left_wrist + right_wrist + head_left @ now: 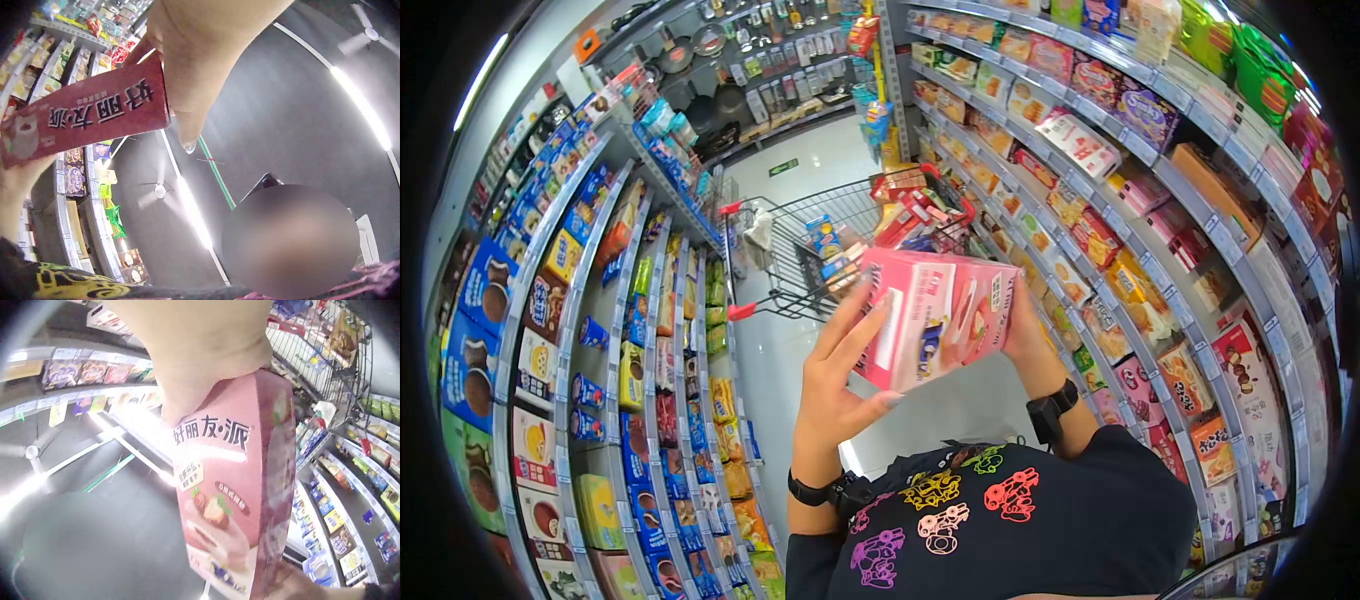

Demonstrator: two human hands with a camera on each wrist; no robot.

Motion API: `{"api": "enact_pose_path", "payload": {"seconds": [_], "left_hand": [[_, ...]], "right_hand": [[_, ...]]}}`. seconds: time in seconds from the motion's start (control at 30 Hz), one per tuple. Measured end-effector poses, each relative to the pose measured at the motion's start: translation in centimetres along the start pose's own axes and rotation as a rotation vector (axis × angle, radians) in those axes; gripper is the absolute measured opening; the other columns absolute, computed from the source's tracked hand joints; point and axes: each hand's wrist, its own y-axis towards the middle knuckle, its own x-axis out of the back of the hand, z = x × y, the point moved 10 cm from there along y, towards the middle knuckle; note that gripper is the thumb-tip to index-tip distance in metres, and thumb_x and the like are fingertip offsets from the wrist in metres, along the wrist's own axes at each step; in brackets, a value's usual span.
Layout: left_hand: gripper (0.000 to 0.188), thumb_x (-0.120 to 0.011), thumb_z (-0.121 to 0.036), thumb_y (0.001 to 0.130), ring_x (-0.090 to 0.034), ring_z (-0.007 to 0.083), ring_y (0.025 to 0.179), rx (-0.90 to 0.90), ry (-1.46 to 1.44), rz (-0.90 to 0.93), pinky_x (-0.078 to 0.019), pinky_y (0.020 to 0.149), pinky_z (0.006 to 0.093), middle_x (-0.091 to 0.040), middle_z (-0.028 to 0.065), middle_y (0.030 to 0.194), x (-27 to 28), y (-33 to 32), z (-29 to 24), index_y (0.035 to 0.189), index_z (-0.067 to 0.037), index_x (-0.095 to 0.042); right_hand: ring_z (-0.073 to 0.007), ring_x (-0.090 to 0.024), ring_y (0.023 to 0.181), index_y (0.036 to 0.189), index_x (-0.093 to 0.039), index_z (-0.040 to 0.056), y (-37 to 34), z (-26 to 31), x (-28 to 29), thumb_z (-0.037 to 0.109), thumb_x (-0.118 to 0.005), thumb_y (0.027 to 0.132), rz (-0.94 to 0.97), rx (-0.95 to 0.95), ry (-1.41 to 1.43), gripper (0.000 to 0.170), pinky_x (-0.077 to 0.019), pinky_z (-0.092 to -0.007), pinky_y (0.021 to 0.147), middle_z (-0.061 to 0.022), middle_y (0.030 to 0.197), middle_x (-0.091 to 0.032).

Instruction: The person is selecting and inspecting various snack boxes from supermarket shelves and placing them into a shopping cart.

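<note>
- Gripping one pink box (945,325): the left hand (835,365) holds its left end, thumb stretched out, and the right hand (1025,315) grasps its right end, fingers mostly hidden.
- The box reads 好丽友·派 on its front in the right wrist view, 好丽友派 on a narrow side in the left; its smaller print is too blurred to read.
- It hangs above the floor, between the person's dark shirt (1040,520) near and one wire cart (742,312) far.
- That cart stands across the aisle; the box hides part of its near side, and many packets (910,215), too jumbled to count, fill its right part.
- On the right shelves (1135,152), a purple box (1145,118) seems to read "Sinky".
- On the left shelves (507,440), three blue cups (588,390) show.
- Far back, at least four pans (730,97) hang.
- Two ceiling fans (160,190) appear overhead.
</note>
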Motion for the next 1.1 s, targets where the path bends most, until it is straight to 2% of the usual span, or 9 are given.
{"api": "enact_pose_path", "payload": {"seconds": [0.1,0.23,0.37,0.5,0.53,0.63,0.77,0.9,1.1], "left_hand": [[0.084,-0.077,-0.028,0.062,-0.049,0.0321,0.119,0.316,-0.324,-0.019,-0.0432,0.094,0.0405,-0.045,0.0205,0.133,0.5,-1.2,4.5,0.134,-0.003,-0.041],[0.08,-0.075,-0.026,0.063,-0.057,0.0227,0.107,0.259,-0.038,0.027,-0.0498,0.083,0.0322,-0.041,0.0174,0.137,0.5,0.0,8.4,0.132,-0.003,-0.044],[0.08,-0.075,-0.027,0.06,-0.058,0.0214,0.105,0.225,-0.081,0.015,-0.0505,0.079,0.0294,-0.043,0.0174,0.135,-2.0,2.6,13.0,0.13,-0.002,-0.046],[0.084,-0.078,-0.032,0.059,-0.05,0.0302,0.118,0.13,-0.021,0.037,-0.0485,0.087,0.0354,-0.044,0.0193,0.134,-5.3,6.7,17.3,0.131,-0.003,-0.045],[0.087,-0.079,-0.035,0.057,-0.045,0.0346,0.123,0.201,-0.103,0.061,-0.0438,0.094,0.0393,-0.044,0.0206,0.134,-6.4,7.7,18.6,0.131,-0.004,-0.044],[0.086,-0.08,-0.033,0.058,-0.046,0.0369,0.12,0.132,-0.09,0.099,-0.0409,0.096,0.0401,-0.043,0.0222,0.133,-8.4,10.8,20.7,0.131,-0.004,-0.045],[0.089,-0.081,-0.033,0.056,-0.049,0.0361,0.116,0.212,-0.057,0.142,-0.0418,0.095,0.0407,-0.044,0.0208,0.133,-10.6,12.0,26.3,0.132,-0.006,-0.044],[0.09,-0.078,-0.038,0.057,-0.052,0.0358,0.111,0.246,-0.032,0.219,-0.0435,0.091,0.04,-0.049,0.0204,0.127,-12.3,14.0,30.8,0.133,-0.008,-0.043],[0.087,-0.069,-0.021,0.061,-0.048,0.0371,0.115,0.372,-0.114,0.183,-0.0377,0.097,0.0408,-0.049,0.0217,0.125,-13.1,15.8,37.4,0.138,-0.006,-0.033]], "right_hand": [[-0.0228,-0.052,0.114,0.131,-0.042,0.0067,2.2,-6.8,-0.4,0.055,-0.031,0.093,0.105,-0.197,0.076,0.062,-0.0437,-0.0387,0.097,-0.01,0.127,-0.052],[-0.0225,-0.048,0.119,0.136,-0.036,0.011,4.4,-12.1,-1.8,0.062,-0.034,0.089,0.204,-0.354,0.193,0.07,-0.0412,-0.0392,0.099,-0.0076,0.133,-0.046],[-0.0224,-0.045,0.122,0.137,-0.035,0.0145,8.5,-11.6,-0.2,0.066,-0.035,0.086,0.201,-0.363,0.215,0.073,-0.0376,-0.0408,0.102,-0.007,0.135,-0.045],[-0.0227,-0.044,0.123,0.137,-0.036,0.0149,14.7,-10.1,4.0,0.067,-0.037,0.084,0.113,-0.388,0.13,0.075,-0.0367,-0.0421,0.102,-0.007,0.136,-0.044],[-0.0227,-0.044,0.124,0.137,-0.036,0.0149,16.5,-9.6,4.3,0.068,-0.037,0.083,0.107,-0.4,0.098,0.075,-0.0364,-0.0424,0.102,-0.0071,0.136,-0.043],[-0.0229,-0.044,0.123,0.137,-0.037,0.0139,21.4,-8.8,5.2,0.068,-0.037,0.083,0.2,-0.419,0.178,0.076,-0.0359,-0.043,0.102,-0.0072,0.137,-0.043],[-0.0238,-0.044,0.123,0.135,-0.039,0.0111,26.1,-8.5,7.8,0.067,-0.037,0.084,0.197,-0.415,0.213,0.076,-0.0354,-0.043,0.102,-0.0074,0.136,-0.044],[-0.0242,-0.043,0.124,0.135,-0.039,0.0097,29.6,-8.6,10.9,0.067,-0.034,0.086,0.049,-0.375,0.203,0.075,-0.0341,-0.0414,0.103,-0.008,0.135,-0.045],[-0.0225,-0.038,0.127,0.138,-0.032,0.0092,35.2,-7.5,11.0,0.062,-0.032,0.089,0.128,-0.204,-0.026,0.072,-0.0322,-0.0398,0.105,-0.0057,0.138,-0.04]]}}
